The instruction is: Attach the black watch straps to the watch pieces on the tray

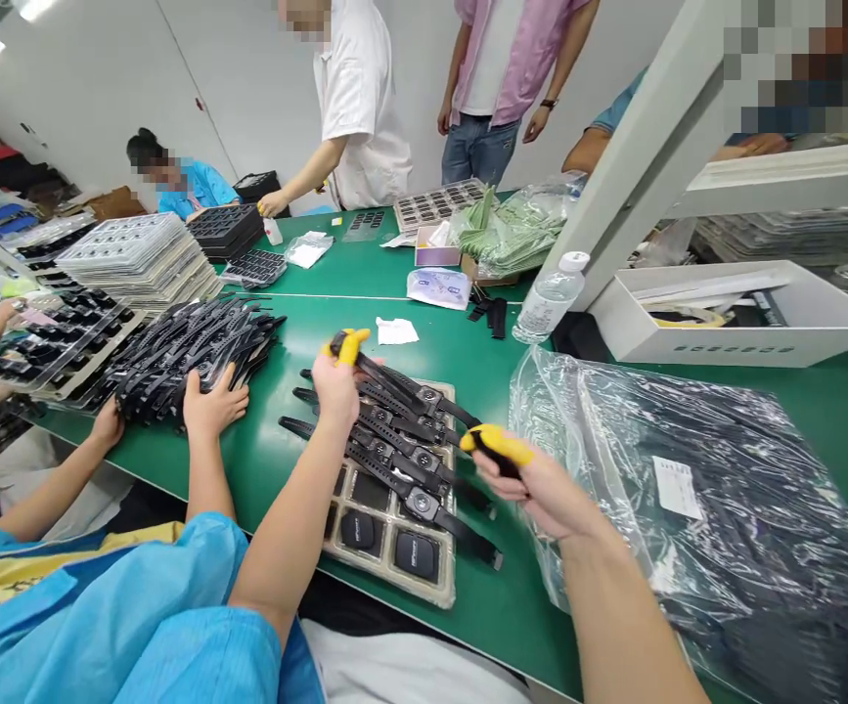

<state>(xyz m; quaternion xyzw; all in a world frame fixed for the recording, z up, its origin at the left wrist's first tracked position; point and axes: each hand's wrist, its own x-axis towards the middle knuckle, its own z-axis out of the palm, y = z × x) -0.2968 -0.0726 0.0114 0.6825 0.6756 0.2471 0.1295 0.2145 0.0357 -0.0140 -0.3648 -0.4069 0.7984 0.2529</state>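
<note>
My left hand (339, 383), with yellow finger cots on its fingertips, pinches one strap end of a black smartwatch (430, 397). My right hand (515, 469), also in yellow finger cots, closes on the black strap at the other end. The watch spans the gap between my hands, above the far part of a tray (447, 579). Below it, several more smartwatches (422, 504) lie side by side across the tray, straps stretched out and sensor backs up. Nearer compartments of the tray hold dark square pieces (415, 555), some with white lettering.
A large plastic bag (614, 469) of dark material lies at right, near a bottle (552, 298) and white box (717, 342). At left, a co-worker's hands (214, 403) touch a strap pile (181, 357) before stacked trays (137, 259). Other people are across the green table (313, 323).
</note>
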